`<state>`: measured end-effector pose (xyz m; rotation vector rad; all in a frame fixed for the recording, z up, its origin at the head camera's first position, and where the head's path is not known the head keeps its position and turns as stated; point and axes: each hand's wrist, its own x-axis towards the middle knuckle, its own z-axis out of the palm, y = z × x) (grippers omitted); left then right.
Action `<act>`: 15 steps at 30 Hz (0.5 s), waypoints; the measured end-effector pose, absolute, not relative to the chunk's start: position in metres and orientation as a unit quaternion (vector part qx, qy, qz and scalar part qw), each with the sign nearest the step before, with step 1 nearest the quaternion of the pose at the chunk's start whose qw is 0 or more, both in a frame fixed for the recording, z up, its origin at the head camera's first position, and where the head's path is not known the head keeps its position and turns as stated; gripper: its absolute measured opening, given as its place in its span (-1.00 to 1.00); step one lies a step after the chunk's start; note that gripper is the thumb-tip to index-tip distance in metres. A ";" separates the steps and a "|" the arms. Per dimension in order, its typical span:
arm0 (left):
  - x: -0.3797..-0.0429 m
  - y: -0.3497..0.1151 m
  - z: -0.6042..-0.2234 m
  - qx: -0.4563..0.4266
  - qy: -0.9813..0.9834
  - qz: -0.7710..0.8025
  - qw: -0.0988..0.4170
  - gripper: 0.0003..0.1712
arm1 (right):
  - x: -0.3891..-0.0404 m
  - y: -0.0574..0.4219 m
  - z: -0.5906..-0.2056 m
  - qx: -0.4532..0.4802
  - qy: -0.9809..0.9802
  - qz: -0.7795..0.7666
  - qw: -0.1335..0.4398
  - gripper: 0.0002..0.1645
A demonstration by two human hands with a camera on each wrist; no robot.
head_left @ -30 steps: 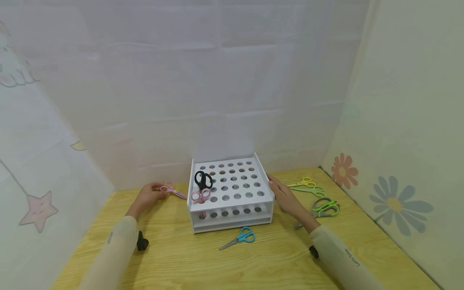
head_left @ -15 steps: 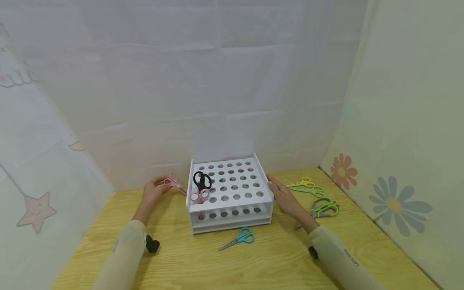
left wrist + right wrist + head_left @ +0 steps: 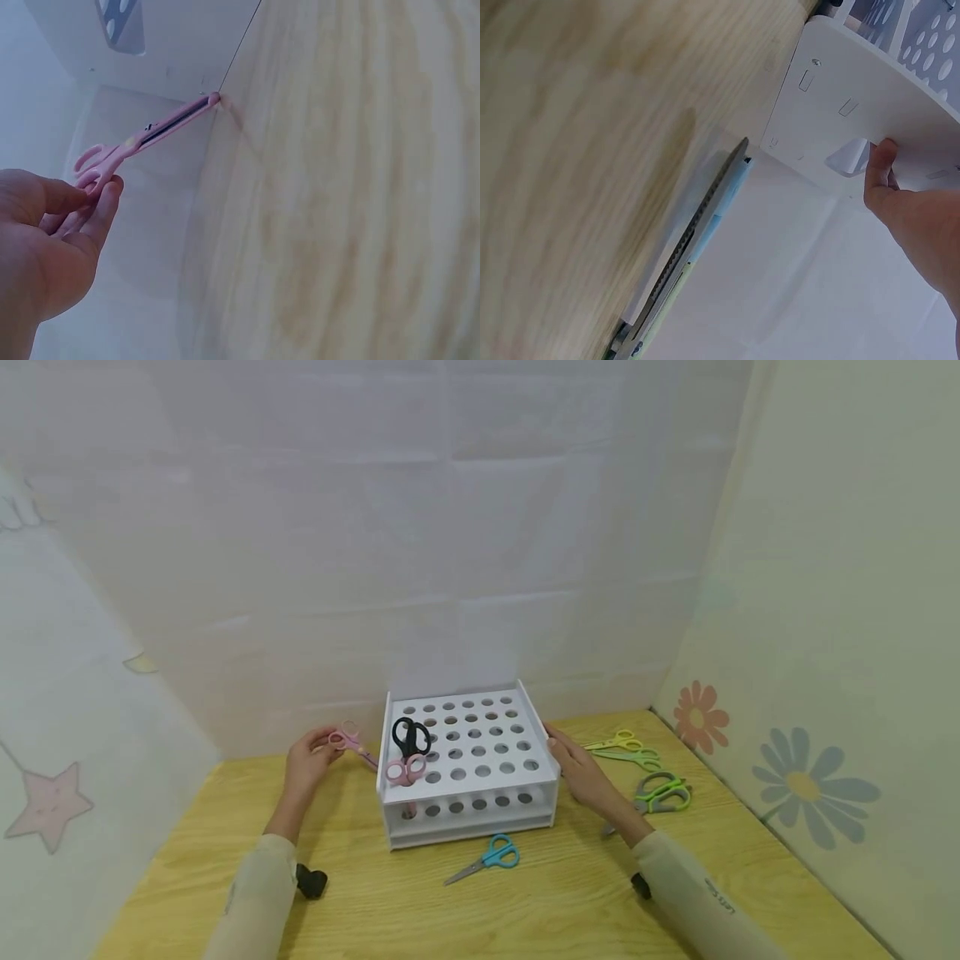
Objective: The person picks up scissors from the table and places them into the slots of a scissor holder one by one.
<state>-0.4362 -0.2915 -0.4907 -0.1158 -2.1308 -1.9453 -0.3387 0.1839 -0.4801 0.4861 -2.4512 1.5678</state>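
Observation:
In the head view, my left hand pinches a pair of pink scissors left of the white rack. The left wrist view shows my thumb and fingers at the handle loops of these scissors; their blades slope down to a tip right at the table beside the rack's panel. My right hand lies against the rack's right side. In the right wrist view its fingertips touch the side panel at a cutout. Black scissors and pink scissors stand in the rack's holes.
Blue-handled scissors lie in front of the rack. To its right lie yellow scissors, pale green scissors and larger green-and-grey scissors. A white sheet hangs close behind the rack.
My left hand has raised the handle end of the pink scissors, so they now slope downward to the right. The right hand stays at the rack. The head view has shifted slightly.

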 end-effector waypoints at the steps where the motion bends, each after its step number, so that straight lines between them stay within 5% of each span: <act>1: -0.435 -0.292 -0.490 -0.037 -0.731 -0.668 0.132 -0.57 | -0.338 0.183 -0.480 0.162 -0.828 0.528 0.096 -0.29; 15: -0.431 -0.296 -0.472 -0.053 -0.738 -0.656 0.148 -0.60 | -0.338 0.184 -0.480 0.158 -0.840 0.511 0.095 -0.27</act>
